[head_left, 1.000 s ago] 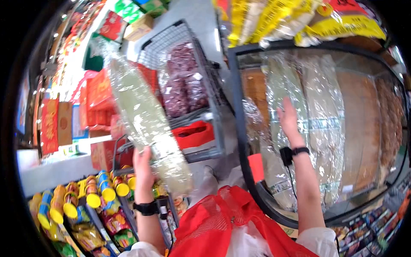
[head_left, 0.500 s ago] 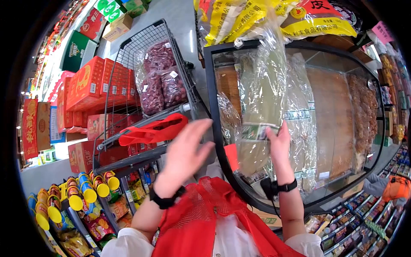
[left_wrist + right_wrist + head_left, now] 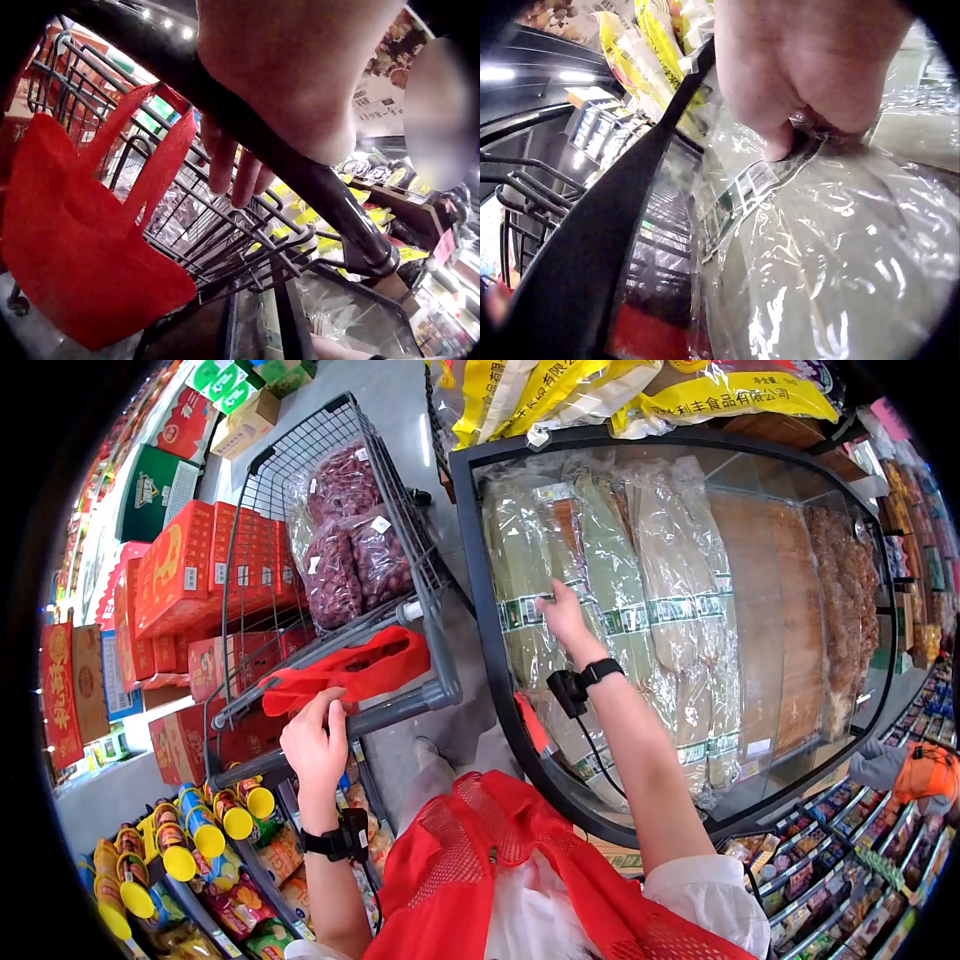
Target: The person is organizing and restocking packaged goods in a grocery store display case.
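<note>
In the head view my right hand (image 3: 572,622) grips the right edge of a long, clear-wrapped pale green package (image 3: 515,565) at its printed band, at the left side of the black-rimmed case (image 3: 478,570). Up close in the right wrist view, a fingertip of that hand (image 3: 802,75) presses the wrap (image 3: 832,240) beside the label; the other fingers are hidden. My left hand (image 3: 317,750) is over the grey cart handle (image 3: 400,707), fingers loosely extended. The left wrist view has the handle (image 3: 307,169) crossing below this hand's palm (image 3: 285,82), fingers hanging beyond it.
A red cloth bag (image 3: 385,665) hangs on the cart, which carries bags of dark red fruit (image 3: 335,570). Other wrapped packages (image 3: 670,550) lie in the case. Red boxes (image 3: 180,570) stand behind the cart; snack canisters (image 3: 205,830) fill the lower-left shelf. A person in orange (image 3: 925,772) is at right.
The package has gone from above the cart to the case's left side, with my right hand on it. My left hand has let go of it and moved to the cart handle.
</note>
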Action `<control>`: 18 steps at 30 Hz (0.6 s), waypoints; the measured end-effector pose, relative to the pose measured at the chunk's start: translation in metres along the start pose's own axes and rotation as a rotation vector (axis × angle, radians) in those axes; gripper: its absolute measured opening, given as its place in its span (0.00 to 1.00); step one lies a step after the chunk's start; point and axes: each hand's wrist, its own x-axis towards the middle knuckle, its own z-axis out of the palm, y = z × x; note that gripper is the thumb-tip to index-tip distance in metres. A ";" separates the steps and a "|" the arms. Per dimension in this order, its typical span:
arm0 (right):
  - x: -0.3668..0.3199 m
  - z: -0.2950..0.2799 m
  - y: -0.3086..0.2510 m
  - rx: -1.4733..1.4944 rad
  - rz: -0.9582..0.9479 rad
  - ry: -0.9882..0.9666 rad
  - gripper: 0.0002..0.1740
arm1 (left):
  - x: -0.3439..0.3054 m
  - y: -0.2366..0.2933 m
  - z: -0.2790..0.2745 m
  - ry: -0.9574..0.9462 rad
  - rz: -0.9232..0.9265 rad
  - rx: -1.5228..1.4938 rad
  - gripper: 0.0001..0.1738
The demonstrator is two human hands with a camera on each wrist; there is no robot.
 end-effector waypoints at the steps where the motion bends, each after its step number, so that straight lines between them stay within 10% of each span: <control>1: 0.004 0.012 0.023 0.084 -0.040 0.040 0.24 | -0.001 0.000 0.001 0.001 -0.007 -0.004 0.11; 10: -0.012 -0.025 -0.021 0.354 0.084 -0.219 0.15 | 0.002 -0.007 0.005 0.030 0.027 -0.008 0.10; 14: -0.001 -0.011 0.002 -0.223 0.013 -0.386 0.19 | 0.000 -0.004 0.007 0.034 0.038 -0.036 0.10; 18: -0.003 -0.002 0.009 -0.242 -0.051 -0.005 0.17 | -0.001 -0.004 0.008 0.044 0.046 -0.048 0.10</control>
